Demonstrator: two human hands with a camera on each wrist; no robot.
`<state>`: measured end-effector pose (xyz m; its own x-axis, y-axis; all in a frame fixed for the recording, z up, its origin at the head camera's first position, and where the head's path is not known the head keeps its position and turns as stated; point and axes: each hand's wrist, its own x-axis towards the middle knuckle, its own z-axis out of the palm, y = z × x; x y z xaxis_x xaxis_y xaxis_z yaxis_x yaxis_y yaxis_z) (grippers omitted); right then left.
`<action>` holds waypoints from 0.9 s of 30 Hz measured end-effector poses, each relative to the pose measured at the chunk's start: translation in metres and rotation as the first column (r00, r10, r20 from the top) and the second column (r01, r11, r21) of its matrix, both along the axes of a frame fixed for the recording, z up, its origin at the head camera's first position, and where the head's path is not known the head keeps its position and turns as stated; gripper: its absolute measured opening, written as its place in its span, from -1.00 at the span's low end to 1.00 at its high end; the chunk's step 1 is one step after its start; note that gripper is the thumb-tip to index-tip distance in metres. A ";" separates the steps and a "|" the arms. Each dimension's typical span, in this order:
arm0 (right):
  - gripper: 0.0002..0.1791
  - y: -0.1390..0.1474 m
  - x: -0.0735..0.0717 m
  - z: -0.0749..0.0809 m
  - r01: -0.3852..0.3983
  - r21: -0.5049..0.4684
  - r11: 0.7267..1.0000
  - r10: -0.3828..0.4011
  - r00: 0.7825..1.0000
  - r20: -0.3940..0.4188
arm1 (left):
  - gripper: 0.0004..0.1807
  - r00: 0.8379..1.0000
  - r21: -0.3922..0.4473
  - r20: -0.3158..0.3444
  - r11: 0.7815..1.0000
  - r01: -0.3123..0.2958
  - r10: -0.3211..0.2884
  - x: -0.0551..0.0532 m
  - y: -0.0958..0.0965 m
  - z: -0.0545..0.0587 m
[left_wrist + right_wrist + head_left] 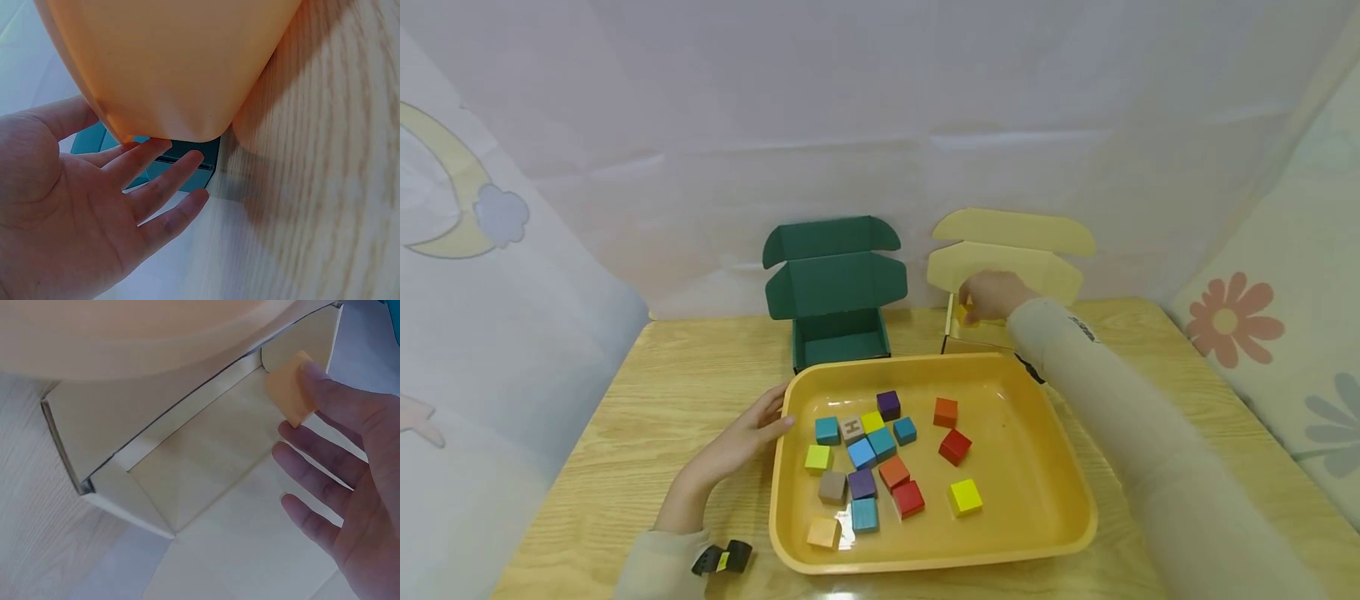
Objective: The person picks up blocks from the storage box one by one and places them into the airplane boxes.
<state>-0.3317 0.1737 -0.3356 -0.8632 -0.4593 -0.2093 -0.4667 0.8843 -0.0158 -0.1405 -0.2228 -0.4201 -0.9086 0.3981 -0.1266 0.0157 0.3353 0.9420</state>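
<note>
Orange all over, one small block (286, 394) is pinched between the thumb and fingers of the right hand (365, 481), over the open yellow box (206, 450) by the back edge of the desk (715, 358); the remaining fingers are spread and only slightly bent. Lid raised, the box stands behind the back edge of the deep yellow tray (1030, 475), toward its right corner. At the tray's left edge, near the back corner, the left hand (81, 194) touches the outer side, its fingers extended and spread apart. Behind the left back corner of the tray stands a dark green box (842, 346), its lid also up. More blocks lie in the tray, mostly in its left half: a light orange block (822, 533) in the front left corner, a lime block (817, 460) near the left edge, a block marked H (852, 430), and a dark purple block (888, 405) nearest the back edge. Toward the right lie a red block (955, 447), an orange-red block (946, 413) just behind it and a yellow block (966, 497) nearer the front edge.
</note>
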 end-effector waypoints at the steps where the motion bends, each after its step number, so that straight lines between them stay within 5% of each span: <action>1: -0.58 -0.001 -0.001 -0.001 0.000 0.001 1.000 0.000 1.000 -0.004 | -0.28 1.000 -0.001 -0.002 1.000 0.001 -0.001 0.000 0.000 0.000; 7: -0.62 -0.007 -0.007 -0.005 0.000 0.002 1.000 0.000 1.000 -0.018 | -0.29 1.000 -0.005 -0.006 1.000 0.003 -0.003 0.001 0.001 -0.001; 12: -0.97 -0.007 -0.013 -0.009 -0.041 0.054 0.998 0.043 0.998 -0.051 | -0.29 1.000 0.007 -0.005 1.000 0.012 -0.011 0.001 0.004 0.000; 27: -0.74 -0.002 -0.022 -0.033 -0.052 0.150 0.987 0.083 0.975 -0.205 | -0.29 1.000 0.004 -0.007 1.000 0.008 -0.008 0.004 0.006 0.002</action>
